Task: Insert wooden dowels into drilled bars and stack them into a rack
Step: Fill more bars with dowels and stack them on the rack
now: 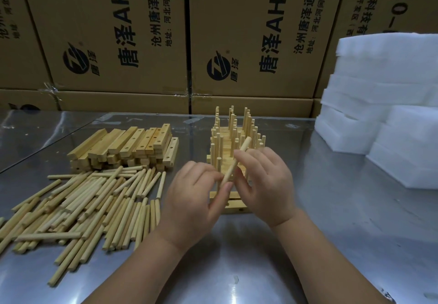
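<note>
Cartons (113,31) printed "唐泽AH4" back a steel table (331,232). Two hands share one dowel (231,168) before the single rack (233,126): left hand (192,209) pinches its lower end, right hand (265,185) grasps higher. Loose dowels (94,199) and drilled bars (132,142), too many to count, lie left.

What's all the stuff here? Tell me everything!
loose dowels: many, pale wood, heaped at left
drilled bars: a stack, pale wood, behind the loose dowels
rack: one, pale wood, full of upright dowels, centre
held dowel: one, pale wood, tilted before the rack
table: one, shiny metal, under everything
foam blocks: several, white, stacked at right
cardboard boxes: several, brown, behind the table
left hand: pinches held dowel's lower end
right hand: holds held dowel's middle
</note>
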